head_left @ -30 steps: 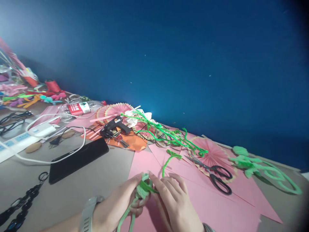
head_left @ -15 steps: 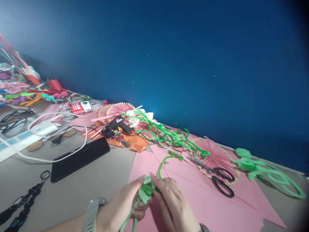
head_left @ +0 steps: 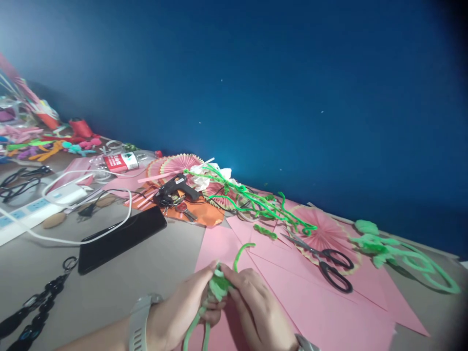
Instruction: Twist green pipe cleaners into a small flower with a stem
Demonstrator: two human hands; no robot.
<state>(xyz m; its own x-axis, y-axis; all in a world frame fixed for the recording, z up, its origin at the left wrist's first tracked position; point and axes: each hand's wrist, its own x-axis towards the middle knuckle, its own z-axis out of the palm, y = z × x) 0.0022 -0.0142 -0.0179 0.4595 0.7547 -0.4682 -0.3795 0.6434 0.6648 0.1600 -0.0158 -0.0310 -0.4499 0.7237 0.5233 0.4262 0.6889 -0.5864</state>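
L. hand (head_left: 179, 307): fingers closed on a pale-green fuzzy piece (head_left: 218, 288), gripping its left side; two loose tails (head_left: 189, 334) hang below. R. hand (head_left: 256, 304): thumb and fingertips pinched against the same piece's right edge, opp. the L. fingertips. The piece sits between both hands, above the near edge of the pink paper (head_left: 325, 314); its inner face shows brighter green (detail partly hidden by fingers). A bright-green strip (head_left: 238, 254) curves up from behind the R. hand. L. wrist carries a gray strap (head_left: 138, 321).

Beyond the hands, on pink paper: short twisted green piece (head_left: 265, 231); then, to the right, scissors (head_left: 318, 256), blades parted slightly, tips toward the green stem bundle (head_left: 242, 189). Far right: second pale-green piece w/ long loops (head_left: 376, 246). Left side: black phone (head_left: 124, 241), flat on the gray tabletop (head_left: 161, 263); glue gun (head_left: 186, 186) and keys (head_left: 187, 213) nr. orange sheet (head_left: 212, 213).
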